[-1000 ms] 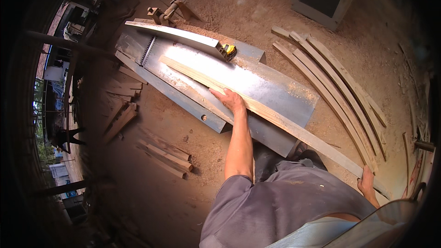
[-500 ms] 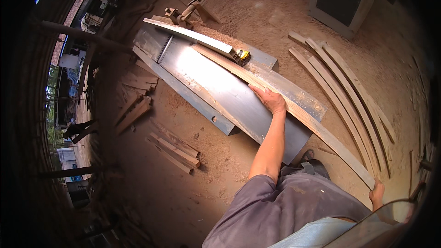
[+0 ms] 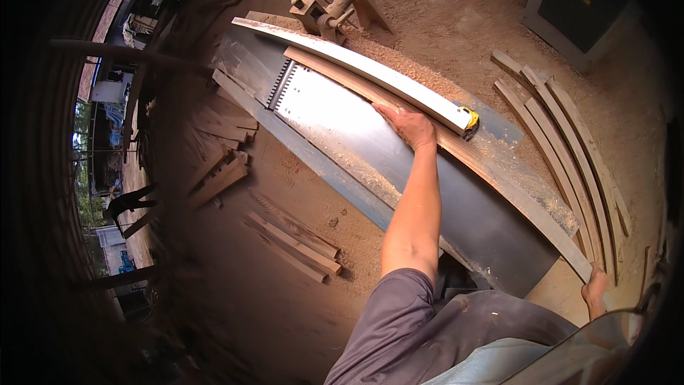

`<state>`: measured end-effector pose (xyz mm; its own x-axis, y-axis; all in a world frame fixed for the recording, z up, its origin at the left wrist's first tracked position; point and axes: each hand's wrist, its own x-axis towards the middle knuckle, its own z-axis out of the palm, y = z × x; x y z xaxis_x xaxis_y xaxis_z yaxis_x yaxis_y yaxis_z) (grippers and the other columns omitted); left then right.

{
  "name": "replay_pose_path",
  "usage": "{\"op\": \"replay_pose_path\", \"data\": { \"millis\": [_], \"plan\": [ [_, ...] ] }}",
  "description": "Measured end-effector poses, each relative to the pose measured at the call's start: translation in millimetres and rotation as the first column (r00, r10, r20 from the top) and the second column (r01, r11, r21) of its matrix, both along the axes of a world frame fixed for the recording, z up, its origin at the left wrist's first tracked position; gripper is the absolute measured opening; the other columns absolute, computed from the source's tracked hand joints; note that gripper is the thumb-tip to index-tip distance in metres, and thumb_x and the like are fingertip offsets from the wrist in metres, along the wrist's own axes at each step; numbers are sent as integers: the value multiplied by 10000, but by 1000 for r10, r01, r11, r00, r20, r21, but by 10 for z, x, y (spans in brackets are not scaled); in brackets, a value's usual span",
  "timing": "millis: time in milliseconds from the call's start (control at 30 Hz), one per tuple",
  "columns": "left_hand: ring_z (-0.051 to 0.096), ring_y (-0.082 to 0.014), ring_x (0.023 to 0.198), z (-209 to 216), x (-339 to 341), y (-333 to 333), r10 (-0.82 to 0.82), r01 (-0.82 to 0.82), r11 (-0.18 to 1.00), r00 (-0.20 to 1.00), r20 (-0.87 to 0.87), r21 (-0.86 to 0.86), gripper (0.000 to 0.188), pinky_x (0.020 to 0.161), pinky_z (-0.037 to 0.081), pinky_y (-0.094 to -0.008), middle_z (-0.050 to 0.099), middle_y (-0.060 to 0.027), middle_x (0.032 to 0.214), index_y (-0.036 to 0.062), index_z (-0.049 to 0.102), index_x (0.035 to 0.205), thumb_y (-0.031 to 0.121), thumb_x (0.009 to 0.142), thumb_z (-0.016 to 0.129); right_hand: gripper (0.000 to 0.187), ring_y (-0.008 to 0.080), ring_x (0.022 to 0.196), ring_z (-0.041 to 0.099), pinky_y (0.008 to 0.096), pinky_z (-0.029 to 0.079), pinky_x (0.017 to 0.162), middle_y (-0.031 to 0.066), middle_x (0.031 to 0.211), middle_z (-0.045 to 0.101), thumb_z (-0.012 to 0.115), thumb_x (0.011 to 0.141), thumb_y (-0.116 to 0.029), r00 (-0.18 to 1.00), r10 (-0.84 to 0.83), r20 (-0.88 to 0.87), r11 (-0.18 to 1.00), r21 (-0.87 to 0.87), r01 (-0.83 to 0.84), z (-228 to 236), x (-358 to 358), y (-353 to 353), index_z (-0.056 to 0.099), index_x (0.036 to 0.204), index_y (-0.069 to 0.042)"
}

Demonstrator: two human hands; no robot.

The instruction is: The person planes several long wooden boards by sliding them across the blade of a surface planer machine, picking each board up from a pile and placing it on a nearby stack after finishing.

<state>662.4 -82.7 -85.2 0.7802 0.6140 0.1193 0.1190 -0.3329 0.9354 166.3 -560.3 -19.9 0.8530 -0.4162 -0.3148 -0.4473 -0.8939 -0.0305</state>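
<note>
Plank (image 3: 491,174) beside fence (image 3: 385,71); left hand (image 3: 413,127), fingers stretched along edge; right hand (image 3: 595,288) grips end (table (image 3: 491,224) spreads leftward).

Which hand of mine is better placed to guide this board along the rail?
Probably your left hand: it touches the board beside the rail, nearer the toothed slot. Your right hand is at the board's near end.

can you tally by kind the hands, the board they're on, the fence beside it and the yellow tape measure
Hands: 2 (left hand, right hand)
Long wooden board: 1
Pale fence: 1
Yellow tape measure: 1
Total: 5
</note>
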Motion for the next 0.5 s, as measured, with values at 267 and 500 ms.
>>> {"op": "replay_pose_path", "data": {
  "millis": [267, 500],
  "plan": [
    [243, -351, 1488, 55, 596, 507, 29, -28, 1000, 998, -62, 13, 644, 1229, 187, -365, 201, -262, 1608, -81, 134, 1541, -26, 958, 403, 401, 485, 844, 627, 516, 501, 718, 283, 817, 637, 504, 598, 142, 999, 12, -41, 1000, 21, -11, 91, 648, 604, 624, 947, -12],
    [295, -317, 1473, -94, 959, 824, 55, -53, 998, 998, -36, 46, 666, 1191, 253, -316, 234, -244, 1609, -62, 166, 1547, -80, 926, 408, 360, 475, 810, 643, 480, 507, 694, 291, 784, 635, 545, 628, 111, 1000, 29, -3, 999, 12, -29, 85, 1057, 947, 664, 946, -7]
  ]
}}
